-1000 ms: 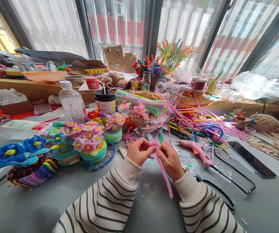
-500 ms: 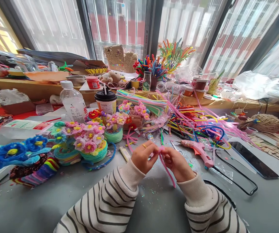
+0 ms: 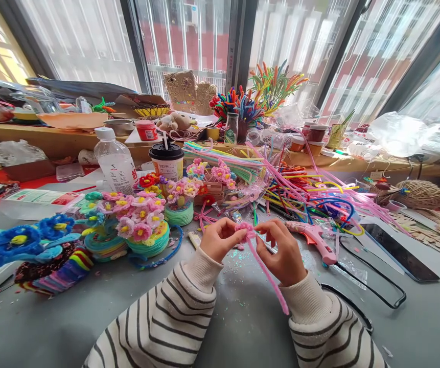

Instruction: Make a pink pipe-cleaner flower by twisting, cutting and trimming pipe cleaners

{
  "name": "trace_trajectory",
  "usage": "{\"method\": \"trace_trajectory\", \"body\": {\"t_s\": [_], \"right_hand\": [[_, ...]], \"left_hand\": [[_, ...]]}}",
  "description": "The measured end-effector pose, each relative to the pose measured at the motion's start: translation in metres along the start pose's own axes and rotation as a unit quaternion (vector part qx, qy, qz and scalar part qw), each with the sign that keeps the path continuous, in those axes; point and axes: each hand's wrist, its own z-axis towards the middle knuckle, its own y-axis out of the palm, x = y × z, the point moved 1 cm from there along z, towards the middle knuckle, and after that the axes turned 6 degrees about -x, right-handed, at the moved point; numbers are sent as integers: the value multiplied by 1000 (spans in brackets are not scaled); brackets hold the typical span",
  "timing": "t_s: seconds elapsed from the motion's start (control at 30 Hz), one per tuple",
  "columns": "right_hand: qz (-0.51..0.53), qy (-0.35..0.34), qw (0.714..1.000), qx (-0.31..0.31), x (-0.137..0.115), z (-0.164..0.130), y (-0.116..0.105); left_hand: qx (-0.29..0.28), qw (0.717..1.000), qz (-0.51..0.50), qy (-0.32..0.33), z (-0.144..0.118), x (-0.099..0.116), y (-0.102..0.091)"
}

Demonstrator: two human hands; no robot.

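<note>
A pink pipe cleaner (image 3: 268, 276) is bent into small flower-like loops at its upper end, while its long tail slants down to the right above the table. Between thumb and fingers, my left hand (image 3: 222, 240) pinches the looped part. Close on the right side of the loops is my right hand (image 3: 283, 250), its fingers curved and its thumb apart from them. Whether its fingertips touch the pipe cleaner I cannot tell. Behind my hands lies a pink glue gun (image 3: 315, 240), and a pink pipe-cleaner piece (image 3: 205, 217) rests beyond my left hand.
Pots of pipe-cleaner flowers (image 3: 143, 220) stand at left, beside a plastic bottle (image 3: 114, 161) and a lidded cup (image 3: 167, 161). Loose pipe cleaners (image 3: 300, 179) pile up at the back. A phone (image 3: 399, 250) and a black cable (image 3: 380, 299) lie at right.
My right hand has loosened from its pinch and moved slightly right. The pink loops now show in my left hand, and the tail hangs longer and further right.
</note>
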Motion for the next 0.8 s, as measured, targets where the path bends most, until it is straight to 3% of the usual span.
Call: {"method": "trace_trajectory", "body": {"t_s": [0.07, 0.17, 0.47, 0.57, 0.67, 0.8], "right_hand": [[-107, -77, 991, 3, 1, -1, 1], [-199, -135, 970, -5, 1, -2, 4], [-275, -163, 947, -33, 2, -1, 6], [-259, -134, 956, -21, 0, -2, 10], [-195, -53, 979, -4, -5, -2, 12], [33, 104, 994, -8, -7, -2, 15]], "left_hand": [[-4, 1000, -11, -11, 1, -1, 1], [-4, 1000, -8, -14, 1, -2, 2], [4, 1000, 25, -8, 1, -4, 1], [2, 999, 46, 4, 1, -3, 2], [10, 995, 95, 28, -1, -2, 4], [7, 982, 165, 90, -3, -2, 3]]}}
